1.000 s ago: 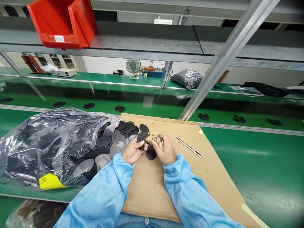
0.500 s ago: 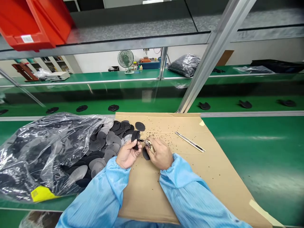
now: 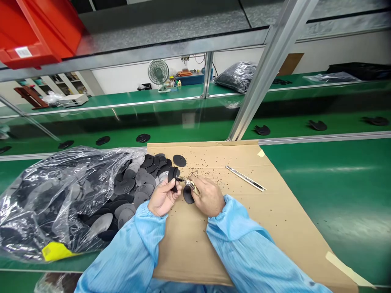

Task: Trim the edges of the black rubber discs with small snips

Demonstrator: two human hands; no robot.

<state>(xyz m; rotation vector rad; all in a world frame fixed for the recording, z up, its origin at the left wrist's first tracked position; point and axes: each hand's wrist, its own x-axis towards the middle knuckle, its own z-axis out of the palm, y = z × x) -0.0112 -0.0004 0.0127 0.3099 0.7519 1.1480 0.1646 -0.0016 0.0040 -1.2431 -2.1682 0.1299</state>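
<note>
My left hand (image 3: 165, 198) pinches a black round part (image 3: 172, 175) and holds it up on edge above the cardboard sheet (image 3: 232, 236). My right hand (image 3: 210, 196) is closed round a small pair of nippers (image 3: 190, 184) with pale handles. Their metal tips meet the right side of the black part; whether the jaws are closed is too small to tell. Under the nippers lies a black disc (image 3: 188, 196), partly covered by my right hand. Another black disc (image 3: 179, 160) rests farther back on the cardboard, among scattered black crumbs.
Left of my hands, a clear plastic bag (image 3: 45, 203) spills a heap of black and grey discs (image 3: 143, 179). A snap-off knife (image 3: 246, 178) lies on the cardboard to the right. A metal post (image 3: 269, 77) rises behind it, and a red bin (image 3: 42, 32) sits on the upper shelf.
The view has shifted slightly. Both hands keep nearly the same place, with the black part and the nippers still held together.
</note>
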